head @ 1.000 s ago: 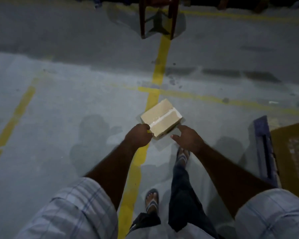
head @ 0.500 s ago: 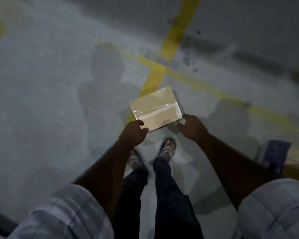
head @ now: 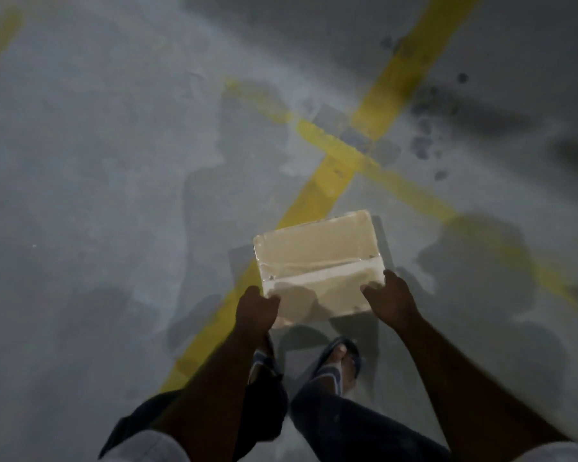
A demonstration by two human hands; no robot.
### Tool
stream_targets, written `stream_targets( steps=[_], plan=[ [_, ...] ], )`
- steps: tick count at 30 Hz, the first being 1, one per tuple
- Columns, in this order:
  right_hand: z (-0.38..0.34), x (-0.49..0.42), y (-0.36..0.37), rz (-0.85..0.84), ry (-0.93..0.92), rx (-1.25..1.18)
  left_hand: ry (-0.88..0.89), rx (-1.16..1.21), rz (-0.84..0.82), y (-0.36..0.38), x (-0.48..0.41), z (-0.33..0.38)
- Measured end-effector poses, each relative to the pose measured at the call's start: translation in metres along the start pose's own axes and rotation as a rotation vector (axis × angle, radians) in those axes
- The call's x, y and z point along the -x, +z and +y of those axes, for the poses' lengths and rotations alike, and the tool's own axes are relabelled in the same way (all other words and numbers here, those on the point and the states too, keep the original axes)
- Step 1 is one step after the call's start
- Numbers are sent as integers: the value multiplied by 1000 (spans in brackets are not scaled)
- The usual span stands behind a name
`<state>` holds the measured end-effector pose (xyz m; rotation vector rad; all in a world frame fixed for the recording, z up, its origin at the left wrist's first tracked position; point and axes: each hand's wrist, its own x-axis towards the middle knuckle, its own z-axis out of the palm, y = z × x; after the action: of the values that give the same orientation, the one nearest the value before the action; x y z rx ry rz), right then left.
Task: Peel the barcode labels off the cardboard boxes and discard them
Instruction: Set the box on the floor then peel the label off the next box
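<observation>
A small tan cardboard box [head: 317,261], sealed with a strip of clear tape across its top, is held out in front of me above the floor. My left hand [head: 256,308] grips its near left corner with the thumb on top. My right hand [head: 392,298] holds the near right corner, fingers curled over the edge. No barcode label shows on the faces turned toward me. The box's underside and far side are hidden.
Grey concrete floor [head: 97,195] with crossing yellow painted lines [head: 324,181] lies below. Dark stains [head: 424,145] mark the floor at the upper right. My feet in sandals [head: 337,358] stand just under the box.
The view has tilted further down and the box sits lower and more level in it. My right hand has closed onto the box's right corner. The blue pallet at right has left the view.
</observation>
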<state>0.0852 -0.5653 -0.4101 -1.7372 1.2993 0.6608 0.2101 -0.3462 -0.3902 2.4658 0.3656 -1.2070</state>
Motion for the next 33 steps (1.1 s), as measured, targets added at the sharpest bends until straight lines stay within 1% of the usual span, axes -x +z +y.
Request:
stream_targets(
  steps=[1,3,6,8,10,12,14,17,19,21,22,24,25,27,29,30,32,33],
  plan=[
    [8,-18,10,22,13,-20,-60,60,-9,9,-14,-7],
    [16,-44,26,35,44,-43,-123,194,-42,24,-38,-17],
    [22,-64,36,60,89,-71,-49,357,-123,43,-71,-28],
    [20,-69,32,110,82,-67,0,397,-113,41,-80,-28],
    [5,-56,19,159,78,-97,49,386,-63,21,-63,-17],
    [-17,-26,-1,188,112,-153,125,334,17,-14,-31,-1],
    [-45,16,-24,194,125,-245,243,272,133,-59,14,15],
    [-91,95,-64,215,80,-407,456,270,295,-144,110,47],
    [-127,153,-92,151,8,-509,630,269,369,-202,188,68],
    [-166,211,-115,-19,1,-612,788,240,459,-257,263,82],
    [-184,240,-124,-134,54,-667,858,212,509,-282,297,84],
    [-218,288,-136,-288,130,-730,970,110,623,-326,355,83],
    [-235,312,-139,-359,90,-739,996,76,672,-348,381,82],
    [-269,352,-144,-442,-43,-707,1006,45,767,-383,428,73],
    [-307,394,-152,-417,-219,-632,973,28,877,-407,466,55],
    [-325,409,-156,-364,-318,-560,940,43,915,-416,483,41],
    [-357,439,-159,-240,-572,-456,852,128,957,-433,522,9],
    [-371,464,-161,-221,-688,-392,800,198,971,-439,543,-7]
  ],
)
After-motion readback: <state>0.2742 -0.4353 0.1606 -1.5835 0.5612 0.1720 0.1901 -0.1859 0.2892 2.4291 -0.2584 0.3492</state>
